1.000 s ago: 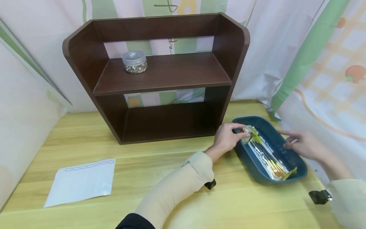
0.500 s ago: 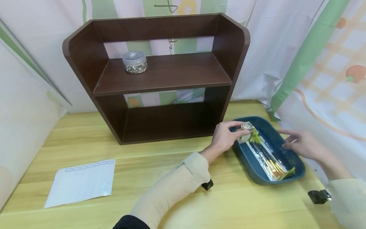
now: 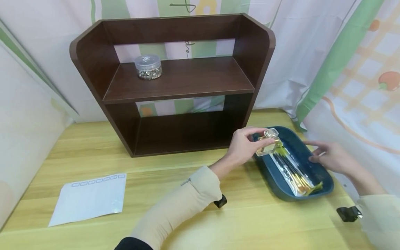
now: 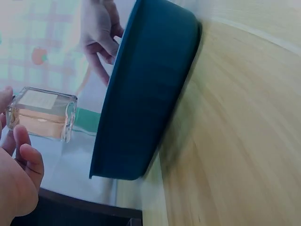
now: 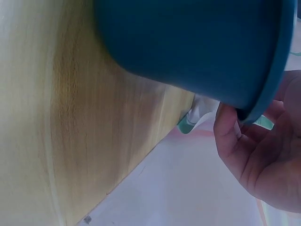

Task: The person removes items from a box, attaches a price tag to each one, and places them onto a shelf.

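Observation:
My left hand pinches a clear square perfume bottle near its neck, above the left side of a dark blue plastic bin. The left wrist view shows amber liquid in the bottle and a gap between it and the bin wall. At the bin's right side, my right hand grips the rim; in the right wrist view the fingers lie against the rim from outside. Inside the bin is a clear packet of paintbrushes with yellow ends.
Behind the hands stands a dark brown two-tier shelf. A lidded clear jar of small metallic pieces sits on its upper board. On the wooden table, a white sheet lies at the left. Patterned curtains surround the table.
My left hand has drawn the perfume bottle up and slightly left out of the bin, so more of it shows. The bin shifted slightly left at first; my right hand stays at its rim.

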The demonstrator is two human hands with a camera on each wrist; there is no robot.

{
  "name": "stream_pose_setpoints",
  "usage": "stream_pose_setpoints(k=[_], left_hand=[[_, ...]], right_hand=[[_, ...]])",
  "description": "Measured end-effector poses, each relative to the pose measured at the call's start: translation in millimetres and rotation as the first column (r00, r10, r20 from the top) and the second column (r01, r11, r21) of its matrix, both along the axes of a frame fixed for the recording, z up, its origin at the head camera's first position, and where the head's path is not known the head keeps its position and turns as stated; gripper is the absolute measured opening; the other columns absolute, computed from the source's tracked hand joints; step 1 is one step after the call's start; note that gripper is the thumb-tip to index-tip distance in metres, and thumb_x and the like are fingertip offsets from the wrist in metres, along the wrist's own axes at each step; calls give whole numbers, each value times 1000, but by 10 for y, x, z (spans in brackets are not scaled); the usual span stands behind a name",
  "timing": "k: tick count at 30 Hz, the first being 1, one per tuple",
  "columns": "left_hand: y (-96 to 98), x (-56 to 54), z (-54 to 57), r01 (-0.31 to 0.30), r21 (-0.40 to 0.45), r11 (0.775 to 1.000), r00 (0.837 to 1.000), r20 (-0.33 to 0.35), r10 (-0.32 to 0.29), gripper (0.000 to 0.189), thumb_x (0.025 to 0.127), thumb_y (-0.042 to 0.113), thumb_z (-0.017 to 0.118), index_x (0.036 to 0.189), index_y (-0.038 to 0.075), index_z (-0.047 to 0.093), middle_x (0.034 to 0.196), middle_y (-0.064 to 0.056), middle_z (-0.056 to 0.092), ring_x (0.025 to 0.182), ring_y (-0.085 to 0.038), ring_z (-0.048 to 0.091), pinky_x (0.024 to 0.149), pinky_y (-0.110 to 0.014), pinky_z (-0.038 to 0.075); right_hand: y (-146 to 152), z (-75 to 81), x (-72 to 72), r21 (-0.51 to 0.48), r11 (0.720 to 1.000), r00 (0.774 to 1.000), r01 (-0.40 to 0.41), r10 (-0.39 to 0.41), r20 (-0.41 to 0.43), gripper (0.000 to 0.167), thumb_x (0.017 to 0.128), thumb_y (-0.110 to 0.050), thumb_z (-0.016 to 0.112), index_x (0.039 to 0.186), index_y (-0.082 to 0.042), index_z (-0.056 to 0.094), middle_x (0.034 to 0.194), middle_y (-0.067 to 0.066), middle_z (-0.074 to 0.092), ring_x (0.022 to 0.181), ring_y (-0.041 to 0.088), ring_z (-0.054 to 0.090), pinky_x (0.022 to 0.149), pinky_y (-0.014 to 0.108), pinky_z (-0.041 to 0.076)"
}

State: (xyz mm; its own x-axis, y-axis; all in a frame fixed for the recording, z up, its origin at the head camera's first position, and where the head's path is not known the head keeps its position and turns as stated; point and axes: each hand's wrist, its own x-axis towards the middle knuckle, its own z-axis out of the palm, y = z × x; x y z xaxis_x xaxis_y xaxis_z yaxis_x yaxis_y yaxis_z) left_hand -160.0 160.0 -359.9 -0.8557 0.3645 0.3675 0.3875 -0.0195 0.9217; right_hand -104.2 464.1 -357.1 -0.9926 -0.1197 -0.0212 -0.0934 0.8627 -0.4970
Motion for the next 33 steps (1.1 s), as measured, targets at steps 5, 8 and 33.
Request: stream_pose_setpoints(k=[5, 8, 33], left_hand=[[-210, 2, -21, 21, 78, 997, 1000, -11, -20, 31, 83, 18, 85, 111, 8, 77, 91, -1, 66, 61, -8, 48, 50, -22, 40], [-356, 3, -35, 8, 98, 995, 1000, 1, -8, 29, 84, 15, 84, 111, 7, 77, 92, -6, 67, 69, -8, 50, 57, -20, 42], [-1541, 144, -274, -75, 48, 996, 977, 202, 64, 30, 86, 10, 81, 114, 4, 74, 105, -6, 72, 88, -17, 70, 73, -26, 57]], right_hand=[[-4, 12, 0, -15, 1000, 999, 15, -15, 30, 61, 85, 8, 67, 141, 13, 43, 87, 15, 69, 60, 17, 61, 52, 31, 53], [2, 10, -9, -21, 1000, 999, 16, -15, 42, 62, 85, 7, 67, 142, 13, 42, 88, 16, 69, 62, 19, 63, 53, 32, 55], [54, -16, 5, -63, 998, 999, 19, -15, 51, 61, 89, 0, 69, 143, 12, 41, 92, 20, 70, 60, 18, 63, 52, 34, 56]])
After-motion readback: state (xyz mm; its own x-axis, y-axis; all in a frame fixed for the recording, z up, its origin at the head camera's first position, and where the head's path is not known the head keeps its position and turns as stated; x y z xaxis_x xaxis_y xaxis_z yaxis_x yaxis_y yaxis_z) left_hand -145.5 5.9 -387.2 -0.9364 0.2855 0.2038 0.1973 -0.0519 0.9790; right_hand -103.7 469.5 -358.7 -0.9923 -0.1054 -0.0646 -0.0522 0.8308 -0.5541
